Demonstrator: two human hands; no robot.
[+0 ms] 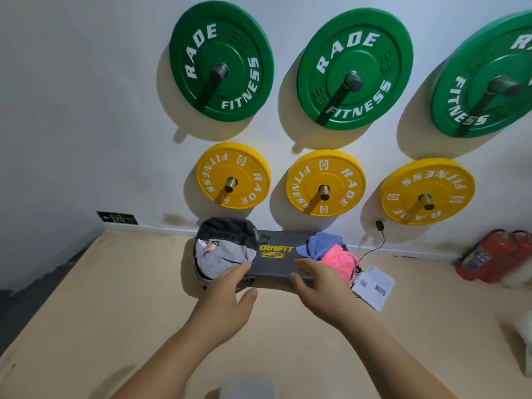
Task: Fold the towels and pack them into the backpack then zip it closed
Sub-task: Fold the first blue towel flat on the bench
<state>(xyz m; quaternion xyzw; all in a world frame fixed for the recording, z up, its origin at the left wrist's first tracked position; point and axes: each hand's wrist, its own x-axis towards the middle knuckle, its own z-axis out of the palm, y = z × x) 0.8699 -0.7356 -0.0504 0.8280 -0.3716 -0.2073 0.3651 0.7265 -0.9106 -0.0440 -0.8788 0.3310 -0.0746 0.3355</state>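
A white wall [86, 82] fills the upper half. It meets a tan floor mat [129, 298] whose left edge borders a dark floor strip [28, 283]. Broad stretches of mat lie to the left of, and in front of, the things by the wall.

Three green weight plates [221, 60] hang on wall pegs, each lettered "RADE FITNESS" in white. Below them hang three smaller yellow plates [233, 175] with the same words.

A long black pad [276, 263] lies against the wall's foot and shows "OINFIT PRO" in yellow (the backpack covers whatever comes before the O). The grey and black backpack [224, 249] sits on the pad's left end. On the right end a blue towel [322, 243] and a pink towel [338, 260] lie crumpled together, unfolded.

A red fire extinguisher [495, 256] lies at the far right by the wall. A white paper sheet [374, 286] lies on the mat just beside the pad's right end. A small green exit sign [118, 218] is low on the wall to the left, its text too small to read.

The left hand [227, 295] reaches forward with loosely straight fingers and its thumb out. Its tips are at the backpack's lower edge, but contact cannot be judged. The right hand [316, 286] is held flat with fingers together over the pad's near edge, just left of the pink towel, holding nothing.
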